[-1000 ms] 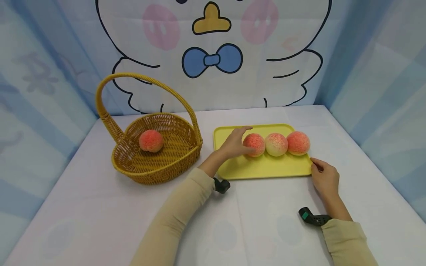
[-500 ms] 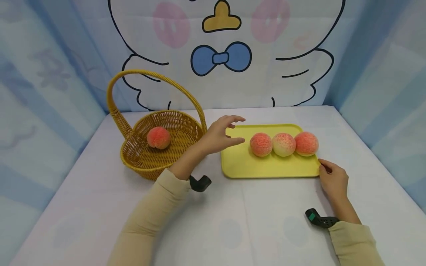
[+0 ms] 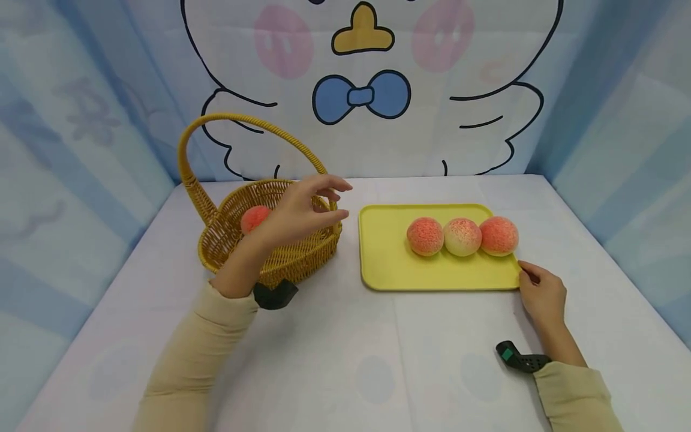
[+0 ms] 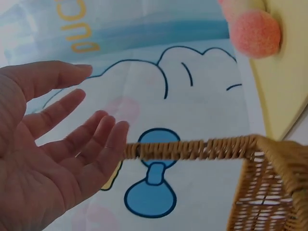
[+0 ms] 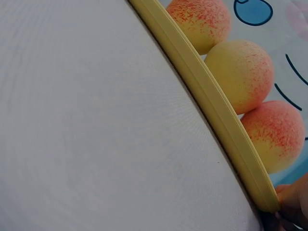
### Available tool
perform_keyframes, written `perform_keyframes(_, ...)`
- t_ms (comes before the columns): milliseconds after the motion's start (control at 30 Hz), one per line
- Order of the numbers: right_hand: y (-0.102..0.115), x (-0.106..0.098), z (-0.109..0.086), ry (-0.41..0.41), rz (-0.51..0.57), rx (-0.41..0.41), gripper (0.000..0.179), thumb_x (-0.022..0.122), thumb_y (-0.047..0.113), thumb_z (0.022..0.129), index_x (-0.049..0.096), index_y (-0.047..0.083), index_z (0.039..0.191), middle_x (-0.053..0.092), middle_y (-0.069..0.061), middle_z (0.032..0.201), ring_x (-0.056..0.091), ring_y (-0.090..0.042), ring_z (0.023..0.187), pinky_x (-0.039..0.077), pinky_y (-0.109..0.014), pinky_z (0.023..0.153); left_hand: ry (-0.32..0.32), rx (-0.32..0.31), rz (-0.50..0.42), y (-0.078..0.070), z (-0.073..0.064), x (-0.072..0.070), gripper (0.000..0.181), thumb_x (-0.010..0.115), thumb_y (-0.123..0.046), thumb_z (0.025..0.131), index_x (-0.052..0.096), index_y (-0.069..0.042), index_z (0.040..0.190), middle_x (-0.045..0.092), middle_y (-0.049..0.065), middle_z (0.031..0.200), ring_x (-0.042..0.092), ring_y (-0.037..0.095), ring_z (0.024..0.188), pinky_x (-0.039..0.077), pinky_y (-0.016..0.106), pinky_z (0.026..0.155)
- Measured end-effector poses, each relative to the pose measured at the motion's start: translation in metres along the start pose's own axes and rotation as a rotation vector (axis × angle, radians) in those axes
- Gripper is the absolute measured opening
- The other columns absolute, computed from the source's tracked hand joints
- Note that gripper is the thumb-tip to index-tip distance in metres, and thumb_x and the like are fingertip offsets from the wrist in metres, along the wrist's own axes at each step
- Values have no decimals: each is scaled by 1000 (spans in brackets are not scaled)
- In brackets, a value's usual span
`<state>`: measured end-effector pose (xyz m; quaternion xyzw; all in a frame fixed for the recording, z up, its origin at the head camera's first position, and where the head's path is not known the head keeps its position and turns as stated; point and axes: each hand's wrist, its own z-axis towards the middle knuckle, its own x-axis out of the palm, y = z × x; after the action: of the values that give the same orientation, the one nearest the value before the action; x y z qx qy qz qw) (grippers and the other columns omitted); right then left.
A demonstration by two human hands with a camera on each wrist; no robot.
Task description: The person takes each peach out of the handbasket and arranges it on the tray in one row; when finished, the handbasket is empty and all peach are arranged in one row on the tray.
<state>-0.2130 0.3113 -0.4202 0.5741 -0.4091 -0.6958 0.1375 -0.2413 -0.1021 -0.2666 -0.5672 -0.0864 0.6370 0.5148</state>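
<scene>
My left hand (image 3: 297,213) hangs above the right part of the wicker basket (image 3: 294,267), fingers spread and loosely bent, holding nothing. The left wrist view also shows this hand (image 4: 62,144) with bare space between thumb and fingers. A reddish peach (image 3: 252,219) lies inside the basket, partly hidden behind my left hand. My right hand (image 3: 542,297) pinches the near right corner of the yellow tray (image 3: 388,264). Three peaches sit in a touching row on the tray: a red one (image 3: 425,236), a paler one (image 3: 462,237) and another red one (image 3: 499,236).
The basket's tall arched handle (image 3: 254,123) rises over its bowl, close to my left hand. A white cloth (image 3: 345,354) covers the table. Behind it hangs a curtain (image 3: 378,144) with a cartoon print, and blue curtains close off both sides.
My left hand has moved left from beside the leftmost tray peach to over the basket, carrying nothing. The peaches stay in place. My right hand keeps its hold on the tray corner.
</scene>
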Motion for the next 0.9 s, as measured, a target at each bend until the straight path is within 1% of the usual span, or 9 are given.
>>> perform_keyframes(100,0,0,1,-2,0,-11,39,36,10,97,46,-5,131,48,-26,126,44,-36,115,40,-48,92,30,-1,10,7,-7,-16,32,67,-4,82,59,-4,113,58,7,111,55,18,96,50,31,78)
perform_keyframes(200,0,0,2,-7,-5,-18,38,37,10,97,46,-5,131,48,-26,126,45,-36,115,40,-48,92,13,-19,11,16,-11,-29,29,66,-5,84,58,-2,111,58,9,109,55,19,97,49,34,81)
perform_keyframes(300,0,0,2,-20,-8,-22,38,37,10,97,47,-5,130,49,-26,126,45,-36,114,41,-47,92,-45,-66,4,28,-11,-39,29,65,-7,85,57,-1,112,58,10,109,55,23,100,47,38,84)
perform_keyframes(367,0,0,2,-29,-7,-29,38,38,9,96,47,-5,130,50,-26,125,46,-36,113,41,-47,92,-72,-104,14,39,-9,-45,29,64,-9,86,56,-1,113,57,12,110,54,26,102,46,41,84)
perform_keyframes(500,0,0,2,-39,-2,-41,37,39,9,96,49,-6,128,51,-26,123,47,-35,112,41,-47,91,-124,-209,51,61,-4,-55,31,65,-12,86,56,-3,114,57,11,112,53,25,106,43,41,87)
perform_keyframes(633,-2,0,2,-47,-6,-51,37,39,9,96,49,-6,128,52,-26,122,48,-35,110,42,-47,90,-171,-285,50,79,0,-62,33,65,-13,86,54,-2,116,55,14,115,51,27,107,41,42,91)
perform_keyframes(767,-3,1,2,-49,-7,-48,37,39,9,96,49,-6,128,52,-26,122,48,-34,110,42,-46,89,-174,-349,30,94,1,-66,36,63,-12,87,52,1,119,52,18,119,48,31,111,40,44,92)
perform_keyframes(833,-4,1,2,-48,-4,-44,37,39,9,96,49,-6,128,52,-26,122,48,-34,109,42,-46,89,-157,-381,27,101,1,-67,38,63,-13,87,50,2,120,50,20,121,46,33,113,40,45,92)
perform_keyframes(900,-4,2,2,-47,-5,-38,37,39,9,96,49,-5,129,52,-25,122,48,-33,109,42,-45,88,-125,-423,39,106,1,-69,42,63,-15,88,48,3,123,48,21,124,44,34,115,39,46,93)
